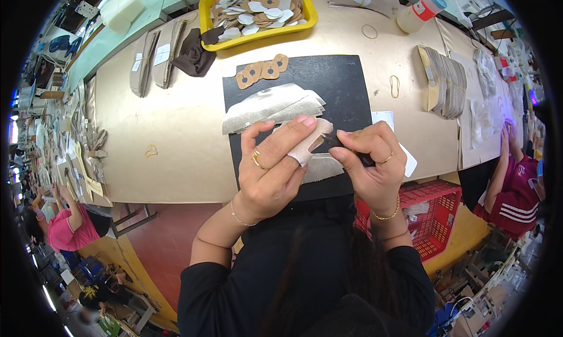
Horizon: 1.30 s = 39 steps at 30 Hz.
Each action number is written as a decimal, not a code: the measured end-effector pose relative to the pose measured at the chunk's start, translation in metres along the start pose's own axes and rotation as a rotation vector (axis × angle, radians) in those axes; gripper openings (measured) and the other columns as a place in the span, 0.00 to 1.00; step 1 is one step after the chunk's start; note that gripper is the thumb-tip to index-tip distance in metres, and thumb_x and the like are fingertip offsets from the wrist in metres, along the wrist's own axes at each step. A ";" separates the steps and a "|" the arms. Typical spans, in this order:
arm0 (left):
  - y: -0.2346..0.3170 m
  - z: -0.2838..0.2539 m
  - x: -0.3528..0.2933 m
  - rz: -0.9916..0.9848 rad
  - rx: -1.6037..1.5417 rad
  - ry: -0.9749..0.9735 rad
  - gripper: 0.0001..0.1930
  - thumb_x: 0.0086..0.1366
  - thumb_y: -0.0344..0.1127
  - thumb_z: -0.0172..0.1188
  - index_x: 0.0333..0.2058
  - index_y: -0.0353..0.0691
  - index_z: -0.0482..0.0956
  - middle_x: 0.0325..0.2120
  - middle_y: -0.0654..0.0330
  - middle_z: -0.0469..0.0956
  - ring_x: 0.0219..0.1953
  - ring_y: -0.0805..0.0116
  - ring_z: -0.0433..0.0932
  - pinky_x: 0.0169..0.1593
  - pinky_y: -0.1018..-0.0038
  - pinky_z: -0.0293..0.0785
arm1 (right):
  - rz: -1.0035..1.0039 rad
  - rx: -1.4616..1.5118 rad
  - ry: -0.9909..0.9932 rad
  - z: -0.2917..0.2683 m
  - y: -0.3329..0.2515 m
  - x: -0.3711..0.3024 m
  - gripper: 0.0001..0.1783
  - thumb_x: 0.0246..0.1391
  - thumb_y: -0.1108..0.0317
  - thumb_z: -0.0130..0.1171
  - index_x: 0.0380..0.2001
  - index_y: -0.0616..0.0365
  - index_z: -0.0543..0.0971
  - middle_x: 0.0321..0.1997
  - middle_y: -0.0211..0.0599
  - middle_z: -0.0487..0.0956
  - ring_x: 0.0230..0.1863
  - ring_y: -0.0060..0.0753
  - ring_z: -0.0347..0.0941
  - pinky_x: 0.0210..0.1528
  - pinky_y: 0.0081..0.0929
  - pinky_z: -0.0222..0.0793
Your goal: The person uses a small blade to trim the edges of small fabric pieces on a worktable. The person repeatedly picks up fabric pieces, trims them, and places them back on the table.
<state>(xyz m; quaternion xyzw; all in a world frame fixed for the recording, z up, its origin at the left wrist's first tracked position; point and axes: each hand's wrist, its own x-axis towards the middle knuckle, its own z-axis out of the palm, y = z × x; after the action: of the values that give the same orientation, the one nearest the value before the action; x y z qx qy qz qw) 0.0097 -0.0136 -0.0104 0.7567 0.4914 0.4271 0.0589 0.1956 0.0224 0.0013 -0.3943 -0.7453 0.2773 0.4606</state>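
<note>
A folded beige piece of material (pixel 306 147) is pinched in my left hand (pixel 267 173), its fingers closed over it above the black mat (pixel 346 82). My right hand (pixel 375 161) grips a small black tool (pixel 332 140), mostly hidden by the fingers, with its tip at the beige piece's edge. Beneath my hands lies a light grey curved piece (pixel 324 168). Just beyond them, overlapping light grey pieces (pixel 270 106) are fanned out on the mat. Tan rounded pieces with dark dots (pixel 258 71) lie farther back in an overlapping group.
Behind the mat stands a yellow tray (pixel 205 21) full of small cut pieces. Bundled brown pieces (pixel 443 82) and a bottle (pixel 413 14) are at right; dark cloth (pixel 193 54) is at left. A red crate (pixel 451 202) sits below the table's edge. Other people work either side.
</note>
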 end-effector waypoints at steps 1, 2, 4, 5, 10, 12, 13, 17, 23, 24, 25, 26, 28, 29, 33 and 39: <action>0.000 0.001 0.000 -0.016 -0.036 0.005 0.19 0.47 0.19 0.64 0.41 0.38 0.83 0.49 0.60 0.80 0.51 0.69 0.78 0.54 0.66 0.65 | -0.003 -0.003 -0.009 0.000 0.001 0.001 0.13 0.41 0.77 0.73 0.32 0.62 0.82 0.27 0.36 0.77 0.25 0.28 0.74 0.25 0.21 0.69; 0.000 0.001 0.001 -0.032 -0.071 0.011 0.19 0.47 0.18 0.63 0.40 0.38 0.83 0.48 0.60 0.80 0.51 0.70 0.78 0.54 0.66 0.65 | -0.016 0.003 -0.015 -0.001 0.001 0.001 0.13 0.40 0.76 0.73 0.33 0.62 0.82 0.27 0.36 0.78 0.25 0.28 0.74 0.25 0.21 0.69; -0.001 0.000 0.002 -0.087 -0.173 -0.006 0.18 0.47 0.18 0.63 0.39 0.39 0.84 0.48 0.61 0.81 0.51 0.70 0.78 0.55 0.65 0.65 | -0.031 0.036 -0.034 -0.005 0.002 0.004 0.15 0.39 0.75 0.74 0.33 0.62 0.82 0.28 0.35 0.78 0.25 0.27 0.74 0.25 0.21 0.69; -0.001 -0.002 0.002 -0.126 -0.240 -0.027 0.17 0.47 0.18 0.62 0.38 0.40 0.84 0.48 0.61 0.81 0.51 0.70 0.78 0.55 0.65 0.65 | -0.024 0.037 -0.064 -0.007 0.002 0.005 0.15 0.39 0.74 0.75 0.33 0.62 0.83 0.28 0.35 0.78 0.25 0.27 0.75 0.25 0.22 0.69; -0.003 -0.009 0.004 -0.168 -0.414 -0.121 0.16 0.48 0.17 0.62 0.36 0.41 0.85 0.47 0.62 0.82 0.49 0.71 0.79 0.56 0.65 0.64 | -0.042 0.085 -0.211 -0.020 0.002 0.014 0.17 0.38 0.70 0.76 0.34 0.61 0.83 0.27 0.36 0.77 0.25 0.29 0.75 0.26 0.23 0.70; -0.004 -0.010 0.004 -0.144 -0.433 -0.134 0.16 0.48 0.18 0.62 0.36 0.42 0.85 0.47 0.62 0.82 0.49 0.71 0.80 0.56 0.65 0.64 | -0.045 0.100 -0.237 -0.022 0.001 0.017 0.17 0.38 0.69 0.76 0.34 0.61 0.83 0.27 0.36 0.77 0.26 0.29 0.75 0.26 0.23 0.70; -0.004 -0.010 0.004 -0.144 -0.455 -0.136 0.16 0.49 0.18 0.62 0.36 0.42 0.85 0.47 0.62 0.82 0.49 0.71 0.80 0.56 0.65 0.64 | -0.047 0.108 -0.251 -0.023 0.001 0.018 0.17 0.38 0.68 0.76 0.34 0.61 0.83 0.27 0.36 0.77 0.26 0.30 0.76 0.26 0.23 0.70; -0.004 -0.011 0.004 -0.142 -0.511 -0.146 0.16 0.49 0.18 0.62 0.36 0.42 0.85 0.46 0.62 0.82 0.48 0.71 0.80 0.57 0.65 0.63 | -0.045 0.151 -0.270 -0.024 -0.001 0.020 0.17 0.37 0.68 0.76 0.33 0.60 0.83 0.27 0.36 0.77 0.27 0.31 0.77 0.27 0.23 0.71; -0.004 -0.011 0.004 -0.144 -0.558 -0.172 0.16 0.49 0.18 0.62 0.36 0.42 0.85 0.46 0.62 0.83 0.47 0.72 0.81 0.57 0.65 0.63 | -0.039 0.137 -0.280 -0.026 -0.003 0.019 0.15 0.38 0.69 0.75 0.31 0.60 0.83 0.26 0.35 0.77 0.26 0.31 0.77 0.26 0.24 0.71; -0.004 -0.011 0.003 -0.144 -0.564 -0.170 0.15 0.49 0.18 0.62 0.36 0.42 0.85 0.46 0.62 0.83 0.47 0.72 0.81 0.57 0.65 0.64 | -0.043 0.134 -0.277 -0.026 -0.003 0.019 0.15 0.38 0.69 0.75 0.31 0.60 0.83 0.26 0.35 0.77 0.25 0.31 0.77 0.26 0.24 0.71; -0.004 -0.011 0.003 -0.147 -0.567 -0.173 0.15 0.49 0.18 0.61 0.36 0.41 0.85 0.46 0.62 0.83 0.47 0.71 0.81 0.56 0.65 0.64 | -0.047 0.131 -0.275 -0.026 -0.003 0.019 0.14 0.38 0.69 0.75 0.31 0.60 0.84 0.26 0.35 0.77 0.25 0.31 0.78 0.26 0.24 0.71; -0.004 -0.011 0.003 -0.149 -0.571 -0.171 0.15 0.49 0.18 0.61 0.35 0.41 0.85 0.46 0.62 0.83 0.46 0.71 0.81 0.56 0.65 0.64 | -0.048 0.129 -0.275 -0.026 -0.003 0.019 0.14 0.38 0.69 0.75 0.30 0.60 0.84 0.26 0.35 0.77 0.25 0.31 0.78 0.26 0.25 0.71; -0.004 -0.010 0.003 -0.154 -0.582 -0.167 0.16 0.48 0.18 0.61 0.35 0.41 0.85 0.46 0.62 0.83 0.45 0.71 0.81 0.56 0.65 0.64 | -0.052 0.127 -0.278 -0.027 -0.003 0.019 0.13 0.38 0.70 0.74 0.30 0.60 0.84 0.25 0.34 0.77 0.25 0.31 0.78 0.26 0.25 0.72; -0.004 -0.010 0.003 -0.157 -0.589 -0.166 0.16 0.48 0.18 0.61 0.35 0.41 0.85 0.46 0.62 0.83 0.45 0.71 0.81 0.56 0.66 0.64 | -0.060 0.129 -0.275 -0.026 -0.003 0.019 0.12 0.38 0.70 0.74 0.29 0.60 0.84 0.25 0.34 0.77 0.25 0.31 0.78 0.26 0.25 0.72; -0.005 -0.011 0.004 -0.177 -0.621 -0.186 0.17 0.48 0.17 0.59 0.35 0.42 0.86 0.45 0.62 0.83 0.42 0.71 0.82 0.55 0.67 0.64 | -0.087 0.140 -0.275 -0.025 -0.002 0.019 0.12 0.38 0.70 0.74 0.29 0.60 0.84 0.25 0.34 0.77 0.25 0.30 0.78 0.26 0.24 0.71; -0.005 -0.011 0.004 -0.203 -0.659 -0.188 0.17 0.48 0.18 0.59 0.35 0.42 0.86 0.45 0.62 0.83 0.40 0.72 0.82 0.55 0.68 0.64 | -0.047 0.146 -0.297 -0.027 -0.006 0.021 0.14 0.38 0.68 0.75 0.30 0.60 0.83 0.25 0.34 0.76 0.24 0.30 0.76 0.25 0.24 0.69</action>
<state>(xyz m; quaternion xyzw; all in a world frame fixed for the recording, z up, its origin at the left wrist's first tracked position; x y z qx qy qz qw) -0.0010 -0.0114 -0.0032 0.6805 0.3924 0.4831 0.3868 0.2130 0.0381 0.0267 -0.2972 -0.7920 0.3750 0.3793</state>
